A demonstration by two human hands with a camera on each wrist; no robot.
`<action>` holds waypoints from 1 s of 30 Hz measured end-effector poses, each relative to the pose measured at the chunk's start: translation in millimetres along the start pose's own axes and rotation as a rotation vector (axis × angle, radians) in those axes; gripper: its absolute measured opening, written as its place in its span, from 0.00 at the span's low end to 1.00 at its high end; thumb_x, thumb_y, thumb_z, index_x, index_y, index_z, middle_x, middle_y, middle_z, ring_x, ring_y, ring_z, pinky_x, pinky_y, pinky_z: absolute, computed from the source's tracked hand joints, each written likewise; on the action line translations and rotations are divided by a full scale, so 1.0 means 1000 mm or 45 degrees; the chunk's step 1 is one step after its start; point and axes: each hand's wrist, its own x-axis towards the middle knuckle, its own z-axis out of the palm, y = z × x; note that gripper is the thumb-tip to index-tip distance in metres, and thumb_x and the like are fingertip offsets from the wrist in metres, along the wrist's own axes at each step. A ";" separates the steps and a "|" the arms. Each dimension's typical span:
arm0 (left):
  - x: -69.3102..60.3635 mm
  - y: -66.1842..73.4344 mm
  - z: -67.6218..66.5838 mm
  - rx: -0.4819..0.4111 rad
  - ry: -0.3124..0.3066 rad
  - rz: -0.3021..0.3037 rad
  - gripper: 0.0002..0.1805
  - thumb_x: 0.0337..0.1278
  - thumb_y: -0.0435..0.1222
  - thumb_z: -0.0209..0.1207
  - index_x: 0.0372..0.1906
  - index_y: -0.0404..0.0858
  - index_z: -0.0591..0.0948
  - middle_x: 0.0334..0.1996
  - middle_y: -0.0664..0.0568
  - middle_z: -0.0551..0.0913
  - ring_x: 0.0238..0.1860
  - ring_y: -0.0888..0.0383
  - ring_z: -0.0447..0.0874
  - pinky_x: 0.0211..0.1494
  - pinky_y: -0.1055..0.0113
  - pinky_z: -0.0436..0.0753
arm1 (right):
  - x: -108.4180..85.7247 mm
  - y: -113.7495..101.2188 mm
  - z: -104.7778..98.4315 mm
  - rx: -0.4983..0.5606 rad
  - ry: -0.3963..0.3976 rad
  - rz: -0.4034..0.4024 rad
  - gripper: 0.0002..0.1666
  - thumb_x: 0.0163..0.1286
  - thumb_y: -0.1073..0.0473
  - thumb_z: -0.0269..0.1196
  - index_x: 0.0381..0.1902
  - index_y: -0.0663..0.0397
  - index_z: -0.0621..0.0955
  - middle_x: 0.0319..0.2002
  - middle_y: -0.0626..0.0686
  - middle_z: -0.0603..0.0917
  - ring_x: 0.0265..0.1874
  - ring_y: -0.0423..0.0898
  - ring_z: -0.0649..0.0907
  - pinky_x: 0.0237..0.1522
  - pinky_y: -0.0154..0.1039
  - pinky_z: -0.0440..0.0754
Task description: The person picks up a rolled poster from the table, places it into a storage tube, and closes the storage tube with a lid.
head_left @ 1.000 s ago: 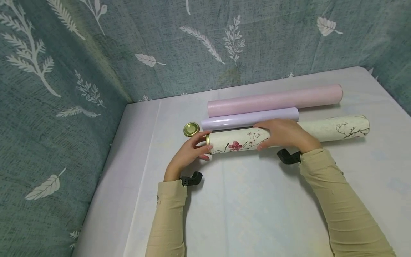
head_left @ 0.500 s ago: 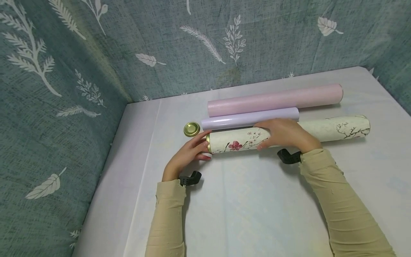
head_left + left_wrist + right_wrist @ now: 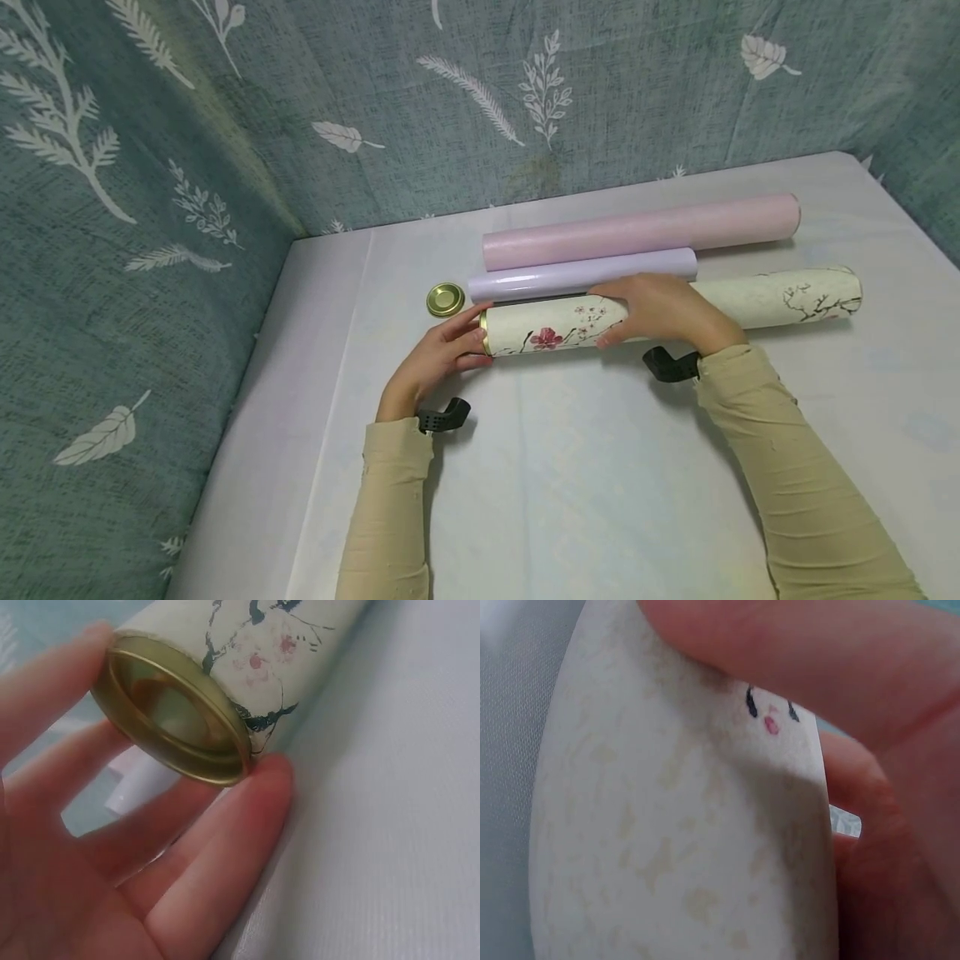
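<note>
A long cream tube point(image 3: 780, 302) printed with plum blossoms lies sideways on the table. My left hand point(image 3: 431, 362) grips its left end, fingers and thumb spread around the gold rim point(image 3: 484, 321). Seen from the left wrist, that gold end point(image 3: 206, 701) is recessed, and fingertips touch its edge from opposite sides. My right hand point(image 3: 660, 308) holds the tube's middle from above, thumb on the near side. The right wrist view shows the tube's speckled surface point(image 3: 682, 862) close up, with the right hand's other fingers partly hidden behind it.
Just behind the cream tube lies a shorter, glossy lilac roll point(image 3: 585, 273). A longer pink roll point(image 3: 645, 232) lies farther back. Beside the rolls' left ends sits a round gold lid point(image 3: 446, 299). Patterned green cloth point(image 3: 360, 100) hangs behind the white-covered table point(image 3: 585, 483).
The left thumb has slid slightly left, off the printed surface and onto the gold rim. The right hand and the tube keep their place; the head view has shifted a little.
</note>
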 end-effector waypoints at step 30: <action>0.001 0.002 0.003 0.016 0.024 -0.004 0.29 0.54 0.39 0.58 0.63 0.48 0.66 0.55 0.42 0.68 0.42 0.48 0.79 0.44 0.57 0.78 | -0.003 0.001 -0.001 0.036 -0.026 0.019 0.46 0.40 0.36 0.69 0.58 0.45 0.72 0.52 0.48 0.76 0.49 0.48 0.75 0.49 0.48 0.69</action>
